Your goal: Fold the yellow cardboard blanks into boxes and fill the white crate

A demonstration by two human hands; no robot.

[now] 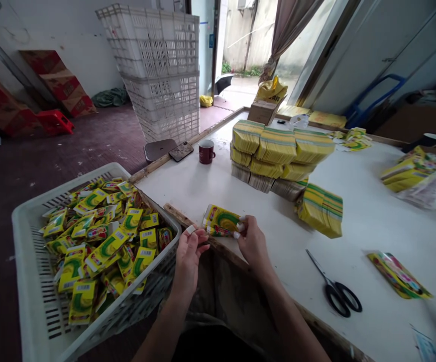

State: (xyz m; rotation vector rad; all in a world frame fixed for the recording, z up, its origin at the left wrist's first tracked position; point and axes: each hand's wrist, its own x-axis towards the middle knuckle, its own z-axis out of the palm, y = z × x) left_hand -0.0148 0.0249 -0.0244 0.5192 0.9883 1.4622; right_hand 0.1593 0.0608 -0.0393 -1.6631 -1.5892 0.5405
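Observation:
My right hand (pixel 251 242) grips a small yellow-and-green packet box (pixel 221 221) at the near edge of the white table (pixel 368 216), fingertips taped white and pressed on its right end. My left hand (pixel 188 251) hovers just left of the box with fingers curled together, a white-taped fingertip pointing at the box's left end; whether it touches the box I cannot tell. A white plastic crate (pixel 29 261) to my left holds many loose yellow-green boxes (pixel 105 246).
Stacked bundles of flat yellow packaging (pixel 282 151) stand mid-table, one bundle (pixel 321 210) leaning beside them. Black scissors (pixel 336 291) and a flat packet (pixel 399 275) lie at right. A dark red mug (pixel 206 151), phone (pixel 181 151), empty white crates (pixel 157 70) and cartons (pixel 63 85) are beyond.

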